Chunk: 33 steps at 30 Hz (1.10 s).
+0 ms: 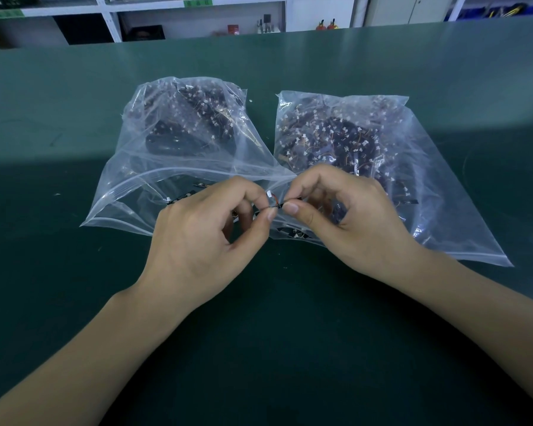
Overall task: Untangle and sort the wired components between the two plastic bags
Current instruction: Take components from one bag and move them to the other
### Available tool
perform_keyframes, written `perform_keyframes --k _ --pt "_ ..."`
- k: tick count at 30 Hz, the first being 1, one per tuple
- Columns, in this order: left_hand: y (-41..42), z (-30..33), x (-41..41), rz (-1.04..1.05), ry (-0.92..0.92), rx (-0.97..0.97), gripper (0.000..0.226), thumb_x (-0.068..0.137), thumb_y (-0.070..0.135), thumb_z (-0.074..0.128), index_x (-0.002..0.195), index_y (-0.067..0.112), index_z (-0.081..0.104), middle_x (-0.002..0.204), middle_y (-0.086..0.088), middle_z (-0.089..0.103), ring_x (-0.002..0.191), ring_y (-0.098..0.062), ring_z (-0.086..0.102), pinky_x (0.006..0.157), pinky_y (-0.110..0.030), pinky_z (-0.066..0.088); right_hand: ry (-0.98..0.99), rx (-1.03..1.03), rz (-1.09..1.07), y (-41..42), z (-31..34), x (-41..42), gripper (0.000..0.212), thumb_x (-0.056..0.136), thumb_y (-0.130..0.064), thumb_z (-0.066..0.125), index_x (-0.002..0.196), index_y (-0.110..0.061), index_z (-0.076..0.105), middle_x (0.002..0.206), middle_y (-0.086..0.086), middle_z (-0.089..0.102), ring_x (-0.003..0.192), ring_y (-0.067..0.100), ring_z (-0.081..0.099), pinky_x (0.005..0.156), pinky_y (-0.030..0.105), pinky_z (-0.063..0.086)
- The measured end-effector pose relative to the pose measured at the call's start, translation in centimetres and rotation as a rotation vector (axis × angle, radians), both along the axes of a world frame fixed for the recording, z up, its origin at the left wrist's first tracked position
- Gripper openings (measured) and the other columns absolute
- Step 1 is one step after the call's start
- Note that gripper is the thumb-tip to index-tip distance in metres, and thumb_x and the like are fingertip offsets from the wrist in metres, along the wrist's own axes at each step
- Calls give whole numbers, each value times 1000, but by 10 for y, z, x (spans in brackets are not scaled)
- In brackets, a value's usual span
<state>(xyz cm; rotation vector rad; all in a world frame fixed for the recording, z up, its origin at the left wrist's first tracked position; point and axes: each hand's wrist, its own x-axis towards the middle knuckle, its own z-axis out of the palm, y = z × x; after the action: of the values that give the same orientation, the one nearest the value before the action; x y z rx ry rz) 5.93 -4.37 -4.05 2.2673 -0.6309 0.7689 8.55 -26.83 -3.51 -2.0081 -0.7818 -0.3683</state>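
head view: one wired component, a small white connector on short reddish leads with a black end, is pinched between thumb and forefinger of both the left hand and the right hand, just above the bags' near openings at mid-bench. left bag and right bag, clear crinkled plastic, lie side by side, each holding a dark tangled heap of like components. green bench mat; white shelving beyond the far edge.
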Motion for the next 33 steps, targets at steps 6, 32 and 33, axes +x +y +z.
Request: perform_keyframes --k 6,32,33 --pt "1 -1 2 -15 -4 1 5 98 34 72 98 31 67 77 14 61 61 -15 57 55 -32 48 -1 -8 9 -1 0 2 11 101 -22 70 99 -11 69 82 -15 66 68 20 63 62 37 51" --pt "1 8 -1 24 16 121 6 88 22 71 85 26 67 86 16 57 65 -14 56 57 -36 49 -126 -166 -77 -9 -1 7 30 83 -3 75 104 -23 67 94 -25 63 69 18 61 65 25 50" --pt "1 6 0 32 3 139 5 90 23 73 87 27 70 88 16 57 64 -14 55 56 -35 49 -139 -158 -81 -9 0 6 30 84 -2 75 104 -22 67 94 -27 62 69 18 61 65 23 49"
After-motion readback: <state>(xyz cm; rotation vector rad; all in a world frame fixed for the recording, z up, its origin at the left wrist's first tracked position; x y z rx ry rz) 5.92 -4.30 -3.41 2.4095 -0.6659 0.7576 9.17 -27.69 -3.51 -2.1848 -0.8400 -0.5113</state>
